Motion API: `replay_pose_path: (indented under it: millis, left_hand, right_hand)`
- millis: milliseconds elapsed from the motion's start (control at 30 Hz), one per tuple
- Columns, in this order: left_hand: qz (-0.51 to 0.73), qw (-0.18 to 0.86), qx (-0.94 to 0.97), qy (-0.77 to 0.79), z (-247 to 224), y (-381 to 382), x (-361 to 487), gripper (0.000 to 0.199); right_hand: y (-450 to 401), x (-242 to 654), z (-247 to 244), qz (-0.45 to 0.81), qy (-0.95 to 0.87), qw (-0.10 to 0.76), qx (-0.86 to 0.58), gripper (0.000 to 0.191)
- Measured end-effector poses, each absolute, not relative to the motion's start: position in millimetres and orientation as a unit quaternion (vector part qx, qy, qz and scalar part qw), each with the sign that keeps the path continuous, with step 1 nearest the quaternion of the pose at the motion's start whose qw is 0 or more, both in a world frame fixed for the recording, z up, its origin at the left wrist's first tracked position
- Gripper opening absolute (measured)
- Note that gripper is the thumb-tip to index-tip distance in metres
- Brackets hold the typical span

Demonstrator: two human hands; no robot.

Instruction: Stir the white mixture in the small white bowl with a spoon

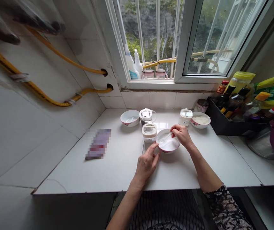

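White bowl (168, 148) of white contents, upright on counter (117, 169), spoon (165, 138) inside

To your right on the worktop (117, 169), you have a black box (232, 127) of bottles; ahead, a barred window (158, 35).

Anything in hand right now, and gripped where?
Right hand pinches a small white spoon by its upper end, over the bowl of white contents. Left hand only touches that bowl's rim.
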State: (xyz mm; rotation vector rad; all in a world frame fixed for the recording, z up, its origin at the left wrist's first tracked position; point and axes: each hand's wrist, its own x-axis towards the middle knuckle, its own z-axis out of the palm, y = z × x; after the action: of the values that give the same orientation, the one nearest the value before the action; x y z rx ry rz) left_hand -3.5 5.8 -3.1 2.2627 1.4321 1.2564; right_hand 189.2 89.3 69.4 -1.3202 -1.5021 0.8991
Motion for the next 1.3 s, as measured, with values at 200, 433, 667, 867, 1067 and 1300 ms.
replay_pose_path:
  millis: [200, 433, 667, 867, 1067, 1300]
  left_hand:
    - [0.416, 0.099, 0.761, 0.488, -3, 6, -4, 0.039]
    - [0.418, 0.102, 0.761, 0.485, -3, 6, -4, 0.038]
    - [0.42, 0.105, 0.76, 0.485, -2, 6, -3, 0.038]
    - [0.426, 0.095, 0.762, 0.479, -3, 7, -3, 0.039]
    - [0.428, 0.091, 0.764, 0.474, -3, 6, -4, 0.039]
    - [0.419, 0.1, 0.762, 0.483, -4, 6, -5, 0.04]
  right_hand:
    - [95, 193, 66, 0.421, -0.551, 0.492, -0.527, 0.015]
    - [98, 194, 69, 0.461, -0.498, 0.534, -0.504, 0.012]
    - [90, 165, 69, 0.347, -0.554, 0.599, -0.462, 0.014]
    - [77, 149, 67, -0.007, -0.801, 0.485, -0.35, 0.019]
    - [76, 164, 74, -0.064, -0.768, 0.52, -0.369, 0.018]
    - [80, 188, 70, 0.014, -0.758, 0.444, -0.477, 0.017]
